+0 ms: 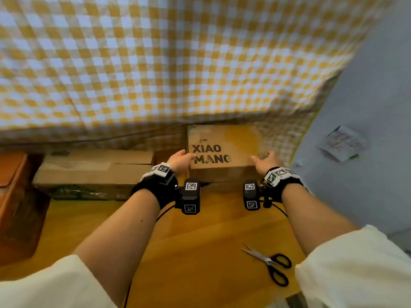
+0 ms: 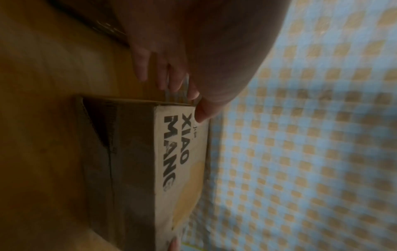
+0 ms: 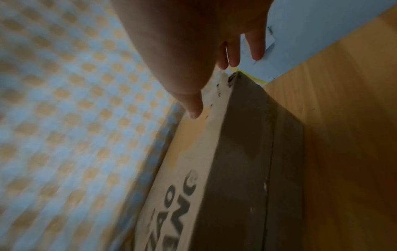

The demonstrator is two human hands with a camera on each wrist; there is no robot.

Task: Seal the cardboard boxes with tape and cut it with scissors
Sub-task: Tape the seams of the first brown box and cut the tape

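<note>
A cardboard box point(image 1: 224, 138) printed XIAO MANG stands on the wooden floor against a checked cloth. My left hand point(image 1: 181, 160) is at its left edge. In the left wrist view the thumb point(image 2: 201, 113) lies on the printed top of the box point(image 2: 182, 169) and the straight fingers point(image 2: 141, 68) run down its left side. My right hand point(image 1: 265, 162) is at the right edge. Its thumb point(image 3: 193, 113) touches the box top point(image 3: 193, 152), and its fingers point(image 3: 256, 51) stretch out past the far corner. Black-handled scissors point(image 1: 269, 263) lie on the floor near my right forearm.
A second, longer cardboard box point(image 1: 93, 172) lies left of the printed one, and a reddish-brown box point(image 1: 17, 196) stands at the far left. The yellow-and-white checked cloth point(image 1: 178, 63) hangs behind. A grey wall point(image 1: 367, 107) with a stuck paper point(image 1: 342, 143) is on the right.
</note>
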